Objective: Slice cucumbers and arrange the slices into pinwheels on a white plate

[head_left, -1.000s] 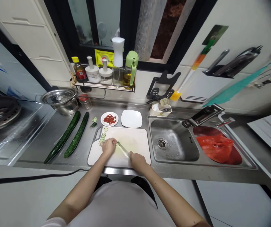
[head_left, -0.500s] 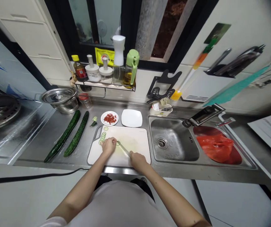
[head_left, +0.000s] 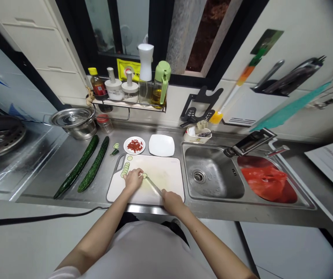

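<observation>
On the white cutting board, my left hand is closed, its fingertips pinching the edge of a pale green cucumber slice. My right hand grips the handle of a knife over the board's right half. The blade slants up to the left, and its tip is at the slice. Just behind my left hand, a row of overlapping cucumber slices runs along the board's left side. One slice lies apart at the row's far end.
Two whole cucumbers lie on the steel counter to the left. Behind the board are a plate of chopped red pieces, a white square plate and cucumber scraps. A double sink with a red bag is at right.
The knife and my right hand have shifted slightly to the right and down. My left hand stays nearly in place, and more of the slice's face shows.
</observation>
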`<state>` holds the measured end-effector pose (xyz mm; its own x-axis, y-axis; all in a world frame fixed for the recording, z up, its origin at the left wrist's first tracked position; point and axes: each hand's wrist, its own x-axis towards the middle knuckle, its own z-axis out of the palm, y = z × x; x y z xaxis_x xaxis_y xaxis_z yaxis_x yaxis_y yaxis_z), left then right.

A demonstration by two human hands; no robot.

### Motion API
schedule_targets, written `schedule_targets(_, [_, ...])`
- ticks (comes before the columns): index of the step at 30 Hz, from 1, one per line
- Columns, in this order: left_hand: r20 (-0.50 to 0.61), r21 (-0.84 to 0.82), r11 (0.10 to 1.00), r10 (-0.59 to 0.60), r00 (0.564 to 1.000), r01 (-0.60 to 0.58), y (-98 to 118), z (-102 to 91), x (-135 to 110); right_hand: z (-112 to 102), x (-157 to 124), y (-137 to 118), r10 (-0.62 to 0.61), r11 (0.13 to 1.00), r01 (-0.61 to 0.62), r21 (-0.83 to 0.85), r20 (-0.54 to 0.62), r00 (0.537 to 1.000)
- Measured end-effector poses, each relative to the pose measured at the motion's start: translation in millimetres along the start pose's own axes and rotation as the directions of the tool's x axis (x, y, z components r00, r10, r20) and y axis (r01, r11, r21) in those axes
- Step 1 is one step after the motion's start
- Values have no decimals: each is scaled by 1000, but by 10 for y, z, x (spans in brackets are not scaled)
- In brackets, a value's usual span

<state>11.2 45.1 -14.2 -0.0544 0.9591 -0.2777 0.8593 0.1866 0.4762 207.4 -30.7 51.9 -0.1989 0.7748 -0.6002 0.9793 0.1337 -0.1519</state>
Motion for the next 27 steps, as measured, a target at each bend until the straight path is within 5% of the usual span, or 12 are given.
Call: schedule_targets(27, [65,44,999,-36,997,33,74,-46,22,-260,79,-28,-39,977,7,-215,-142,989])
